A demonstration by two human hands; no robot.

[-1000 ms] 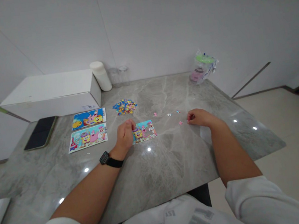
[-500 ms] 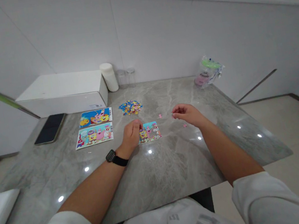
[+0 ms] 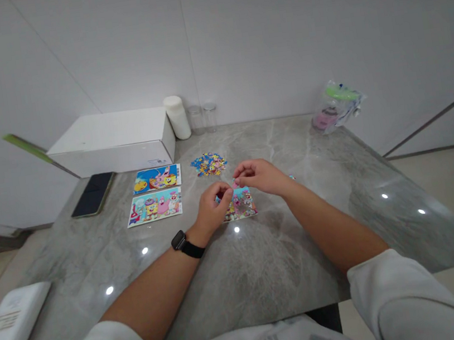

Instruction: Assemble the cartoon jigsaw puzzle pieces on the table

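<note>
A small, partly assembled cartoon puzzle [image 3: 243,204] lies on the grey marbled table [image 3: 246,280]. My left hand [image 3: 215,204] rests at its left edge, thumb and fingertips drawn together; whether a piece is between them is too small to tell. Above the puzzle's top edge, my right hand [image 3: 258,178] pinches a small pink puzzle piece [image 3: 235,184]. A heap of loose colourful pieces [image 3: 208,163] sits just behind my hands. To the left lie two printed picture cards, a blue one [image 3: 156,178] behind a lighter one [image 3: 155,206].
A black phone [image 3: 93,194] and a white box [image 3: 111,142] are at the left. Behind stand a white cylinder [image 3: 177,118] and two clear jars [image 3: 203,119]. A plastic bag with a pink item [image 3: 331,111] is back right; a white packet [image 3: 15,329] lies front left.
My right hand has moved left with the pink piece, from the table right of the puzzle to its top edge. My left thumb has lifted a little. The view has shifted slightly.
</note>
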